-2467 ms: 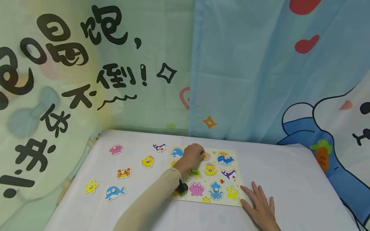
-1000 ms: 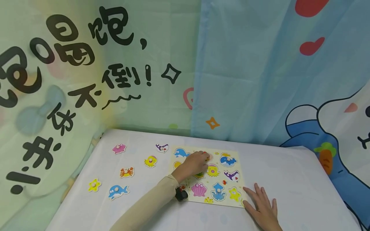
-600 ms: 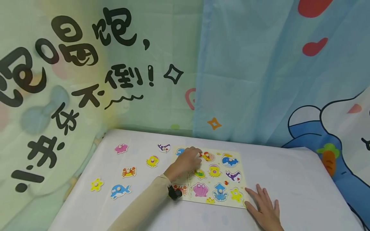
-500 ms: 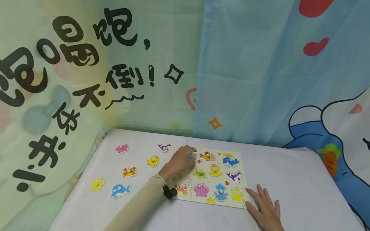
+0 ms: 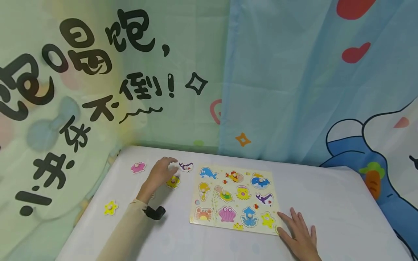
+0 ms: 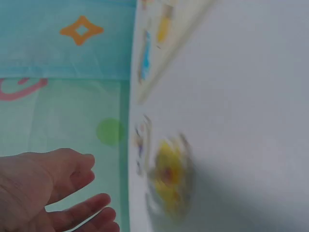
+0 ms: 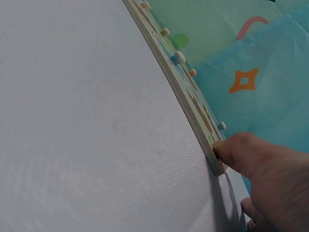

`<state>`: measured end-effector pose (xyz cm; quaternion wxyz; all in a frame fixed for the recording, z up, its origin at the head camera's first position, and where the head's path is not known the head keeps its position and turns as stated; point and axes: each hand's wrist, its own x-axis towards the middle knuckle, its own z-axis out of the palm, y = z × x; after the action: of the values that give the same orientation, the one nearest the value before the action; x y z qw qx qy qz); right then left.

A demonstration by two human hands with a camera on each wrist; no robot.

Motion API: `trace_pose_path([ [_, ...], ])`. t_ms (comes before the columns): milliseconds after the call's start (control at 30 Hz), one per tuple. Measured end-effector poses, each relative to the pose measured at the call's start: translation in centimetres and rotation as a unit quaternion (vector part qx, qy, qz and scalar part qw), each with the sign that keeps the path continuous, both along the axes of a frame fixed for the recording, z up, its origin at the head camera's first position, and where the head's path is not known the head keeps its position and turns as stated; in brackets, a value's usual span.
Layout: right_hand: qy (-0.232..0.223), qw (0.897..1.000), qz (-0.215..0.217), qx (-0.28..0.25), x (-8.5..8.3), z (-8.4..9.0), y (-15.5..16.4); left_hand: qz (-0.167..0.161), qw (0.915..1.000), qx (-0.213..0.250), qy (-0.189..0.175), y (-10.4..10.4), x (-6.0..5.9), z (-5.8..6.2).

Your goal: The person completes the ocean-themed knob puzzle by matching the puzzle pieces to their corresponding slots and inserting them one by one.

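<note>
In the head view, my left hand hovers over the loose pieces, holding nothing, with thumb and fingers apart. Just beneath its fingers lies a yellow octopus puzzle piece, partly covered; a purple whale piece is beside the fingertips. The left wrist view has the same hand with the octopus piece blurred on the table. My right hand touches the right front corner of the knobbed puzzle board, fingers spread. The right wrist view has its thumb resting on the board's edge.
A pink shell piece and a yellow star piece lie on the white table at left; my left arm hides other pieces. A clownfish, a whale and a squid with knobs sit in the board. A printed curtain hangs behind.
My left hand has let go of the clownfish piece, now in the board, and moved left off the board to the loose pieces. My right hand stays at the board's corner.
</note>
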<state>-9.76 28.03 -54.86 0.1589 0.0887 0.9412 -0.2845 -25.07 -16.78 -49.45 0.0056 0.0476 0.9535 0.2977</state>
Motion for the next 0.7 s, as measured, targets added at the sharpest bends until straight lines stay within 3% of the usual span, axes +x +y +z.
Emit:
trace_pose_path([
  [300, -0.013, 1.000, 0.001, 0.007, -0.1, 0.1, 0.0, 0.023, 0.9993, -0.030, 0.009, -4.8, 5.5, -1.1],
  [533, -0.021, 1.000, 0.005, 0.008, -0.3, -0.2, 0.2, 0.020, 0.9971, -0.074, -0.003, -7.6, 10.1, -0.7],
  [700, -0.027, 1.000, 0.008, 0.008, -0.5, -0.2, 0.1, 0.013, 0.9945, -0.098, -0.033, -8.2, 12.4, -0.2],
])
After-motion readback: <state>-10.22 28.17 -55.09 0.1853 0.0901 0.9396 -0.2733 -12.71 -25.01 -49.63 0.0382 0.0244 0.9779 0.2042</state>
